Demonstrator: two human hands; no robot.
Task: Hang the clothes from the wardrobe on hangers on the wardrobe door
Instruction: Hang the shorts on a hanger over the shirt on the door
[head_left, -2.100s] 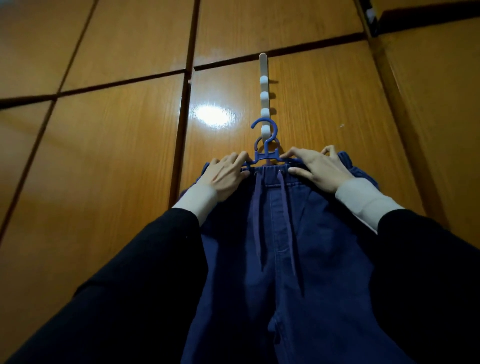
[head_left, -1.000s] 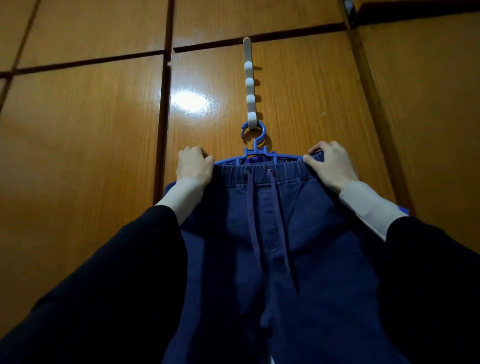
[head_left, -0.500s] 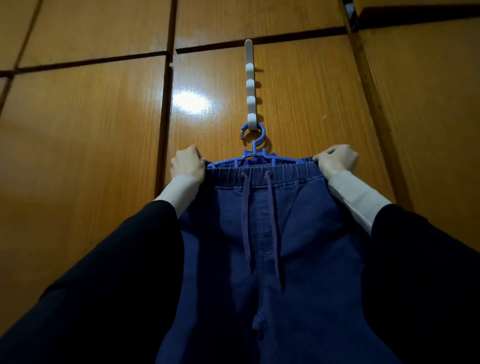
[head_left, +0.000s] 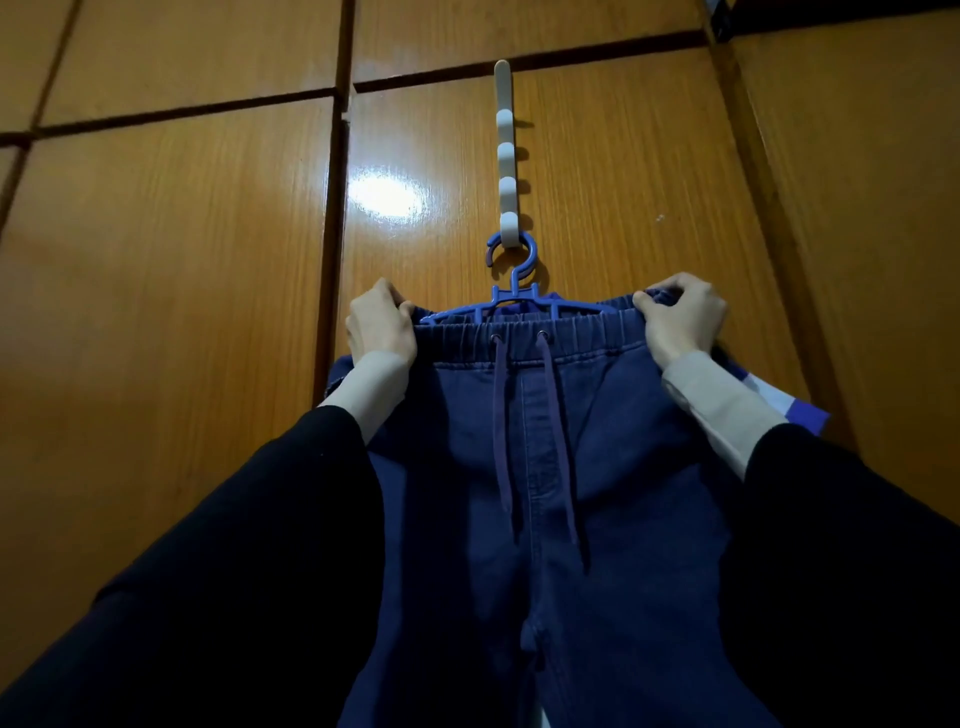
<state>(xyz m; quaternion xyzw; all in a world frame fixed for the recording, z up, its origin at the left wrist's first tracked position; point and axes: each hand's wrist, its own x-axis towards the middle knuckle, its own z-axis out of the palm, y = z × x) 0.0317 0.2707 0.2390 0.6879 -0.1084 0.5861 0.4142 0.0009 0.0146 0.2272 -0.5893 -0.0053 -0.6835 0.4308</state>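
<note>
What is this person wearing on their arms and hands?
Both hands are bare: no gloves, rings or watch show on the left hand or the right hand. Each arm has two layers: a loose black outer sleeve that stops short of the wrist, and a snug pale beige inner cuff reaching out from under it to the wrist.

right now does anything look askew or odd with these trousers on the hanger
Nothing is damaged. The navy drawstring trousers sit level at the blue hanger, hooked on the white door hook. A blue-and-white garment pokes out behind on the right.
</note>
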